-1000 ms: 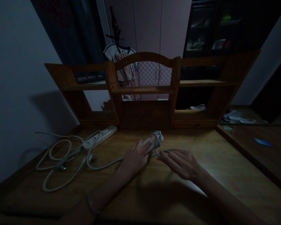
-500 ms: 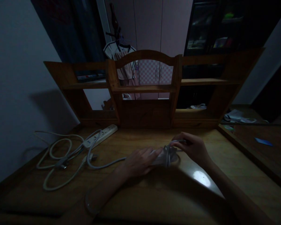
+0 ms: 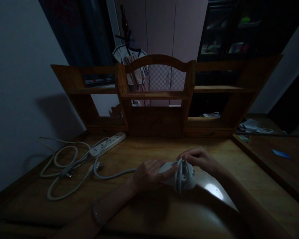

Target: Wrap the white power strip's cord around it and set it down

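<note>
My left hand [image 3: 149,172] is closed round a white block-shaped device [image 3: 188,182], which is tilted above the desk. Loops of pale cord [image 3: 179,179] wrap round the device near its right end. Pinched between the fingers of my right hand [image 3: 198,159] is the cord at the device's top edge. From under my left hand, a grey-white cable [image 3: 119,173] runs left across the desk. The dim light leaves the exact kind of device unclear.
At the back left lies a white power strip [image 3: 109,144], with tangled cables and a plug [image 3: 97,167] near it. A wooden shelf unit [image 3: 154,121] borders the back of the desk [image 3: 109,199]. A blue card [image 3: 281,153] lies on the brown surface at right.
The device has been raised and tipped so its right end faces me more. My right hand has come left and down, closer to the wrapped cord. The view has shifted slightly.
</note>
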Demonstrator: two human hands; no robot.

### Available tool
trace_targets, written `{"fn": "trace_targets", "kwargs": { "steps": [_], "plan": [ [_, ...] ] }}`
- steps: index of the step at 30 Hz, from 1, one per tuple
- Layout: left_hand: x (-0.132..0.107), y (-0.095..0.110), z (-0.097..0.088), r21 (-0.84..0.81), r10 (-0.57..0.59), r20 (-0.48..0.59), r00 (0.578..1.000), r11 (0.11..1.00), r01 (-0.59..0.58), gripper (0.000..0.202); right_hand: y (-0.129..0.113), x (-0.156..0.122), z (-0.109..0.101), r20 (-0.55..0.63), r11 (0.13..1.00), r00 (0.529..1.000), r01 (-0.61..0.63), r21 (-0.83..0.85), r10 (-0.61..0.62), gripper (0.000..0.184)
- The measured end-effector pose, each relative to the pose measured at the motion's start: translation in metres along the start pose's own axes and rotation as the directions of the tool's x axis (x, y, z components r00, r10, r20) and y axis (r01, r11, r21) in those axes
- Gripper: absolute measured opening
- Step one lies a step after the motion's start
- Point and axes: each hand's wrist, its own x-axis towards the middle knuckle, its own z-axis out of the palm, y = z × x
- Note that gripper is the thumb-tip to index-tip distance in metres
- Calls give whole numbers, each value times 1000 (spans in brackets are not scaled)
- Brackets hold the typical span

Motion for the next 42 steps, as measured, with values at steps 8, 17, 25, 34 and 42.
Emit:
{"fn": "trace_targets", "kwargs": {
  "steps": [8, 17, 25, 34, 42],
  "plan": [
    [8, 12, -5, -618, -578, -122, 807, 680, 393, 74, 13, 6, 7, -111, 998, 994, 3, -70, -11, 38],
    [22, -10, -9, -814, -710, 578, 403, -534, 227, 36, 33, 12, 38, -251, 723, 865, 168, -671, -434, 25],
    [12, -20, 4, -757, -650, 652, 391, -580, 300, 32, 38, 5, 33, -142, 490, 833, 168, -855, -534, 19],
    [9, -24, 1, -571, -398, 794, 460, -749, 337, 36, 32, 1, 37, -5, 302, 770, 244, -922, -639, 22],
    [7, -23, -2, -519, -308, 820, 481, -754, 402, 40, 29, -5, 32, 53, 147, 679, 233, -961, -732, 38]
  ]
}}
